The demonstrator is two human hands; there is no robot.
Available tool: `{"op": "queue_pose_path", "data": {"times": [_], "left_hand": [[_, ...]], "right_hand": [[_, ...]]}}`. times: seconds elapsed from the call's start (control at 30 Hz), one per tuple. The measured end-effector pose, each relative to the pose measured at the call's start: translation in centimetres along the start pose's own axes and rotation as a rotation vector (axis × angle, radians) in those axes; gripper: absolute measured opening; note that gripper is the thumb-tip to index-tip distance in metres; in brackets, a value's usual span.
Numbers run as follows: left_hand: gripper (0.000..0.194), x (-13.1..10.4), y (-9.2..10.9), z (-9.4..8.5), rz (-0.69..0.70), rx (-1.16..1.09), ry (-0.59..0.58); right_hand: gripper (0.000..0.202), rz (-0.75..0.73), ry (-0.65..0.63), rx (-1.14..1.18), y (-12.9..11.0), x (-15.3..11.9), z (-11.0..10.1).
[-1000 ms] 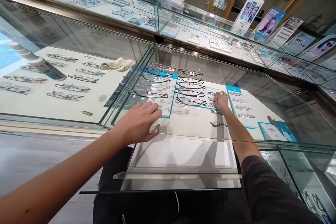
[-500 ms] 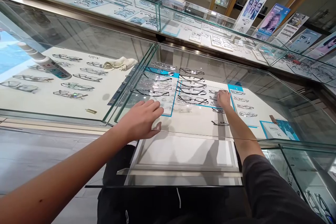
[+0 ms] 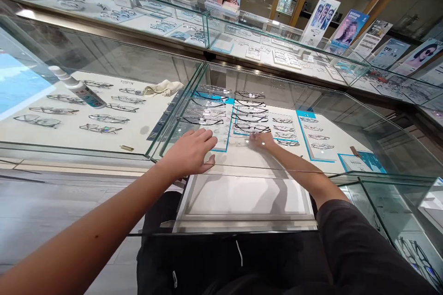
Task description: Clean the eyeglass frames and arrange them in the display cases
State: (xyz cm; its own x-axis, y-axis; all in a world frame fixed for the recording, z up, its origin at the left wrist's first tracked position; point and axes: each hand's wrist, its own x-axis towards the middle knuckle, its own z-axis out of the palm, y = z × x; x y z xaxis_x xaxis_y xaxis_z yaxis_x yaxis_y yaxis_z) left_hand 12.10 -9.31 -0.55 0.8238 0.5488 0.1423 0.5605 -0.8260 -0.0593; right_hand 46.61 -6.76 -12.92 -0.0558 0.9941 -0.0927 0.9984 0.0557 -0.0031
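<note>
My left hand [image 3: 194,151] rests on the glass top at the counter's front edge, its fingers loosely bent and apart, with nothing in it. Inside the display case, my right hand [image 3: 262,141] is at the lower rim of a dark pair of eyeglasses [image 3: 251,128], the lowest in the middle column. Its fingers are curled in; what is between them, if anything, is too small and blurred to make out. More eyeglasses [image 3: 201,120] lie in a column to the left. Right of the hand is another pair of eyeglasses [image 3: 288,143], close above my forearm.
A pulled-out white drawer [image 3: 242,196] is below the case front. On the left glass top are a white bottle [image 3: 81,90] and a crumpled cream cloth [image 3: 162,88]. Blue-edged cards [image 3: 362,162] lie at the right. A second glass case [image 3: 277,55] runs along the back.
My right hand has moved left inside the case, from the small right-hand column of eyeglasses to the bottom of the middle column. My left hand stays on the glass. The view has shifted slightly.
</note>
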Motion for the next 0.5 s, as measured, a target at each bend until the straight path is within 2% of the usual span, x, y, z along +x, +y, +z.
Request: {"op": "queue_pose_path", "data": {"times": [0.13,0.23,0.37,0.5], "left_hand": [[0.01,0.0,0.1,0.2,0.0,0.03,0.015],[0.01,0.1,0.2,0.1,-0.003,0.043,0.012],[0.014,0.3,0.3,-0.1,-0.005,0.046,0.009],[0.016,0.4,0.6,-0.2,-0.021,0.042,0.006]], "right_hand": [[0.038,-0.309,-0.236,0.012,-7.3,-5.2,-0.6],[0.038,-0.501,-0.356,0.034,-10.1,-9.9,-1.9],[0.051,-0.574,-0.434,0.048,-11.3,-15.1,-5.7],[0.064,-0.537,-0.494,0.076,-10.5,-18.9,-11.6]]}}
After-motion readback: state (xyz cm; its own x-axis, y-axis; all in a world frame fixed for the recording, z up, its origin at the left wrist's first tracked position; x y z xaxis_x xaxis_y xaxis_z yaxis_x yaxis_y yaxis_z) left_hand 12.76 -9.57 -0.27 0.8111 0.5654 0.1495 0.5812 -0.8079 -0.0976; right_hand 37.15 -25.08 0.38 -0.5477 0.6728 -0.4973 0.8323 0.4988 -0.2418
